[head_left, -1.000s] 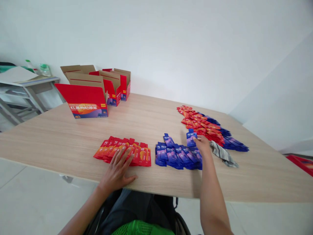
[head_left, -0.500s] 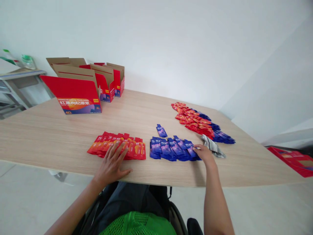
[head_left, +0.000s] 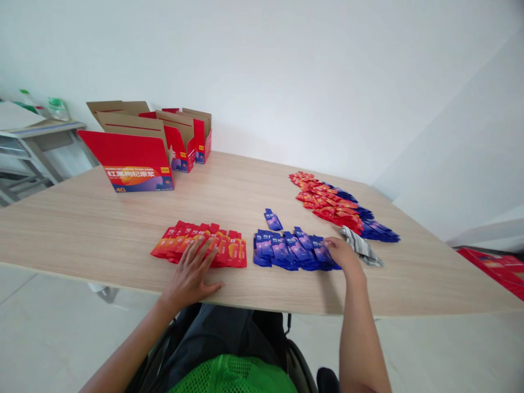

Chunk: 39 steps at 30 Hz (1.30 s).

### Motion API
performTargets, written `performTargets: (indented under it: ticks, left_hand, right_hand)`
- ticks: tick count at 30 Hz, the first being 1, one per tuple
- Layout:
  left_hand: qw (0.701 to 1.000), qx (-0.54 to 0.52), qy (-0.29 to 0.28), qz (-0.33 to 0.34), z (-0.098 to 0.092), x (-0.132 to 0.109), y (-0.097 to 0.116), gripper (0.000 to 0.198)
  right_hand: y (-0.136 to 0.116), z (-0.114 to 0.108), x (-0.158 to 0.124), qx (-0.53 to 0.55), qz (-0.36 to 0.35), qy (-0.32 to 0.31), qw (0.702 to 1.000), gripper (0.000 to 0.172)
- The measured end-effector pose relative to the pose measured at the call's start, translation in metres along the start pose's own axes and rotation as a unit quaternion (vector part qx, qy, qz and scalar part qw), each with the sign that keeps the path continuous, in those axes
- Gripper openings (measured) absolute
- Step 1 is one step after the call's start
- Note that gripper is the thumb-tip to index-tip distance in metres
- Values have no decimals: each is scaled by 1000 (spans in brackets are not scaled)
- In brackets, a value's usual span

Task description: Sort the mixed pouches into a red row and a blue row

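My left hand (head_left: 196, 270) lies with fingers spread over a row of overlapping red sachets (head_left: 234, 251), its fingertips resting on them and the thumb on the table. To the right, a row of overlapping blue sachets (head_left: 290, 248) lies close by. At the right end of this row my right hand (head_left: 341, 252) has its fingers bent and closed on the edge of a blue sachet; the fingertips are partly hidden. One single blue sachet (head_left: 273, 219) sits apart, just behind the blue row.
A striped cloth (head_left: 362, 246) lies beside my right hand. Farther back are piles of red sachets (head_left: 323, 199) and blue sachets (head_left: 379, 230). Open red cartons (head_left: 139, 177) stand at the back left. A red box (head_left: 491, 267) is beyond the table's right edge.
The view has shifted slightly, so everything appears a little farther right. My right hand's fingers have curled in more at the end of the blue row. My left hand stays on the red sachets.
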<state>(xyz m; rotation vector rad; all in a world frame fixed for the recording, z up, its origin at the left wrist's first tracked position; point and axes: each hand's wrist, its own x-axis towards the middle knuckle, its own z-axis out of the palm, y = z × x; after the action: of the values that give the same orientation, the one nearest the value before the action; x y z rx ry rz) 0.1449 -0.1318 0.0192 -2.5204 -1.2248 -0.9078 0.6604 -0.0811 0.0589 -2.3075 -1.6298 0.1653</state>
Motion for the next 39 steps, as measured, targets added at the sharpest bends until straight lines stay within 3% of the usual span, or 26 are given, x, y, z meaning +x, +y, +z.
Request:
performTargets:
  ticks: [2, 6, 11, 15, 20, 26, 33, 39]
  left_hand:
    - [1000, 0, -1, -7, 0, 0, 1, 94]
    - [1000, 10, -6, -12, 0, -1, 2, 92]
    - [1000, 20, -11, -10, 0, -2, 2, 91]
    - [1000, 26, -8, -13, 0, -2, 2, 88]
    - [999, 26, -15, -17, -2, -1, 2, 89]
    - [999, 27, -9, -15, -2, -2, 3, 96]
    - [1000, 17, -6, -22, -1, -1, 3, 106]
    - [1000, 10, -1, -17, -3, 0, 3, 109]
  right_hand:
    - [-13, -1, 5, 4, -57, 2, 998, 33]
    - [-63, 6, 25, 60, -182, -66, 979, 35]
    - [-135, 39, 51, 63, -253, -174, 950, 36]
    - [-163, 68, 56, 41, -270, -215, 938, 29]
    - [-161, 76, 56, 42, -274, -186, 943, 26]
    - [-145, 50, 48, 120, -270, -98, 950, 34]
    - [-121, 21, -19, 147, -292, -3, 945, 40]
    - [-101, 42, -72, 58, -277, 56, 957, 41]
